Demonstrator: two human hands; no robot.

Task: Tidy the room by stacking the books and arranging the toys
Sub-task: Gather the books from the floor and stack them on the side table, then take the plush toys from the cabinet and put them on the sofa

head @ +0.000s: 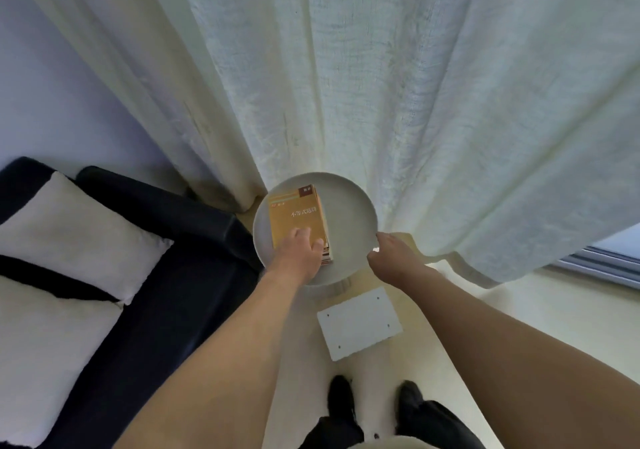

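A stack of books with an orange cover on top lies on the left half of a small round white table. My left hand rests on the near end of the top book, fingers spread over the cover and the stack's near corner. My right hand grips the table's right rim, fingers curled over the edge. No toys are in view.
A dark sofa with white cushions stands left of the table. Pale curtains hang just behind it. A white rectangular board lies on the floor near my feet.
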